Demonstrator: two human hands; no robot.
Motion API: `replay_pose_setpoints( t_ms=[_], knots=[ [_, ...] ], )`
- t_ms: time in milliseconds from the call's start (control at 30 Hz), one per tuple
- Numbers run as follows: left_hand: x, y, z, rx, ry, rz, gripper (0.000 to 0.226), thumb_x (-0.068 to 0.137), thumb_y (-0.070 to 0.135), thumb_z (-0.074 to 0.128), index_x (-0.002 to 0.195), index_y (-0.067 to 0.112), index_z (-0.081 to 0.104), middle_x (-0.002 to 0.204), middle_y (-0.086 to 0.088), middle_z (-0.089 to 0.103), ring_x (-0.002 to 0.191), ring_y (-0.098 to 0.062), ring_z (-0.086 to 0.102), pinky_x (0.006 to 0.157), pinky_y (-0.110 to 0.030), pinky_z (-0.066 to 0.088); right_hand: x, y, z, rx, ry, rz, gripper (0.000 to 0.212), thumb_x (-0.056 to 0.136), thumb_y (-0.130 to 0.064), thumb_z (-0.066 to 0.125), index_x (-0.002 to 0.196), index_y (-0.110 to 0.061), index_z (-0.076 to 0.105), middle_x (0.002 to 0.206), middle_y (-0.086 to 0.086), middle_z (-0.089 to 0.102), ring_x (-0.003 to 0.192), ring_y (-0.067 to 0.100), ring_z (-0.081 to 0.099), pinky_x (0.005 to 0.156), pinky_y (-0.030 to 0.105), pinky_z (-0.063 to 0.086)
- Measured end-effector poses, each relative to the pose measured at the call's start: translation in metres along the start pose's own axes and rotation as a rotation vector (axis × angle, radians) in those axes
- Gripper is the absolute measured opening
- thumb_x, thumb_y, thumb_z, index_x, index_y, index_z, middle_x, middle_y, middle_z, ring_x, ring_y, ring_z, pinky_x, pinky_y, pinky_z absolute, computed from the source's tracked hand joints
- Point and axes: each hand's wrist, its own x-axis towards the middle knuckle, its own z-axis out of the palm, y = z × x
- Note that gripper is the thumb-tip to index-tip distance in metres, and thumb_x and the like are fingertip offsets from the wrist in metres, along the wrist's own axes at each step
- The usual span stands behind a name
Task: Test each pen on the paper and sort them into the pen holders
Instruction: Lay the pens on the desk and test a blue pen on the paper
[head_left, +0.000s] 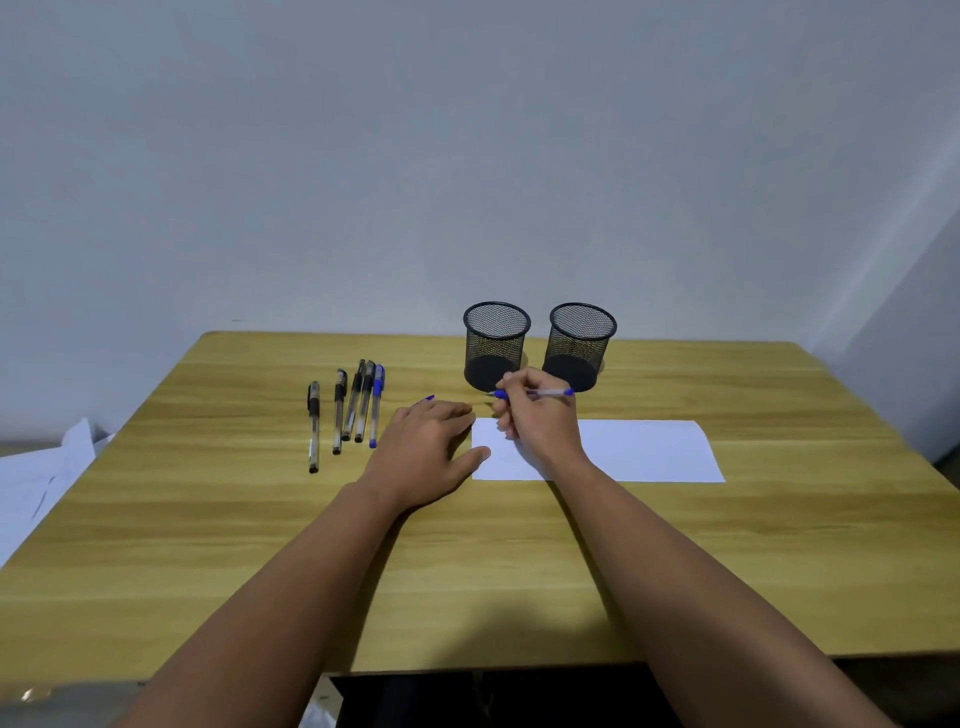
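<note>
Head view: my right hand (530, 415) pinches blue pen (540, 393) above left end of paper (649, 449), tip off sheet; my left hand (431, 452) flat, fingers spread, at paper's left edge. Advice: pin sheet, lower tip, short firm stroke. Both pen holders (496, 345) empty behind

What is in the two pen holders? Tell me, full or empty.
Empty. Through the mesh of the left holder and the right holder no pens show, and nothing stands above either rim.
</note>
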Motion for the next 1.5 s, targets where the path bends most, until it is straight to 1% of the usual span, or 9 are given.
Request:
replay_pose_setpoints(
  t_ms=[133,267,367,467,633,900,1133,1267,1500],
  knots=[
    [-0.003,0.0,-0.001,-0.005,0.016,0.016,0.064,0.091,0.062,0.052,0.137,0.019,0.062,0.143,0.005,0.059,0.133,-0.016,0.052,0.11,-0.042,0.041,-0.001,0.006,-0.001,-0.099,-0.05,-0.087,0.041,0.096,-0.04,0.075,0.073,-0.007,0.063,0.064,0.02,0.061,0.055,0.028,0.057,0.057,0.037,0.048],
    [-0.006,0.002,0.0,-0.006,0.028,0.013,0.063,0.092,0.061,0.054,0.139,0.02,0.06,0.145,0.007,0.057,0.134,-0.015,0.05,0.11,-0.04,0.038,-0.001,0.01,-0.003,-0.186,-0.084,-0.123,0.037,0.102,-0.033,0.072,0.079,-0.005,0.066,0.065,0.018,0.066,0.057,0.023,0.065,0.061,0.039,0.056],
    [-0.007,0.003,0.0,-0.022,0.034,0.012,0.062,0.092,0.059,0.056,0.139,0.019,0.06,0.144,0.006,0.058,0.134,-0.015,0.051,0.11,-0.04,0.039,-0.001,0.013,-0.004,-0.195,-0.078,-0.122,0.037,0.1,-0.029,0.074,0.073,-0.007,0.064,0.065,0.021,0.067,0.057,0.027,0.065,0.06,0.04,0.056],
    [-0.007,0.002,0.0,-0.009,0.028,0.014,0.063,0.092,0.061,0.053,0.139,0.019,0.06,0.144,0.007,0.058,0.133,-0.014,0.051,0.11,-0.039,0.04,0.0,0.015,-0.004,-0.186,-0.084,-0.119,0.038,0.101,-0.024,0.073,0.075,0.001,0.062,0.066,0.025,0.067,0.058,0.03,0.065,0.06,0.04,0.055],
    [-0.006,0.001,0.001,0.019,0.006,0.002,0.065,0.093,0.063,0.048,0.141,0.022,0.058,0.148,0.008,0.054,0.137,-0.015,0.044,0.111,-0.041,0.038,0.002,0.017,-0.004,-0.2,-0.113,-0.11,0.036,0.1,-0.028,0.074,0.07,-0.011,0.064,0.064,0.018,0.068,0.06,0.03,0.065,0.061,0.041,0.054],
    [-0.005,0.0,0.001,0.01,-0.018,-0.033,0.064,0.091,0.066,0.045,0.138,0.026,0.06,0.149,0.004,0.053,0.14,-0.02,0.041,0.112,-0.046,0.037,0.003,0.02,-0.004,-0.225,-0.132,-0.116,0.034,0.098,-0.034,0.075,0.074,-0.012,0.068,0.066,0.015,0.07,0.063,0.03,0.068,0.063,0.041,0.055],
    [-0.005,-0.001,0.001,0.008,-0.019,-0.032,0.062,0.091,0.065,0.047,0.136,0.026,0.062,0.147,0.004,0.055,0.137,-0.02,0.045,0.109,-0.045,0.04,0.004,0.019,-0.001,-0.285,-0.114,-0.118,0.037,0.098,-0.033,0.073,0.064,-0.021,0.063,0.062,0.009,0.068,0.067,0.043,0.069,0.062,0.042,0.055],
    [-0.004,0.0,0.001,0.006,-0.027,-0.036,0.064,0.09,0.067,0.045,0.137,0.027,0.062,0.147,0.006,0.053,0.136,-0.018,0.044,0.109,-0.044,0.039,0.004,0.018,-0.004,-0.265,-0.103,-0.113,0.036,0.1,-0.029,0.073,0.072,-0.008,0.064,0.064,0.014,0.069,0.071,0.048,0.07,0.063,0.046,0.057],
    [-0.005,0.0,0.001,0.0,-0.019,-0.035,0.065,0.089,0.067,0.045,0.135,0.026,0.063,0.145,0.005,0.055,0.134,-0.019,0.046,0.106,-0.044,0.041,0.0,0.016,-0.003,-0.306,-0.095,-0.139,0.037,0.1,-0.031,0.072,0.076,-0.004,0.067,0.065,0.013,0.07,0.069,0.045,0.07,0.064,0.048,0.059]
  ],
)
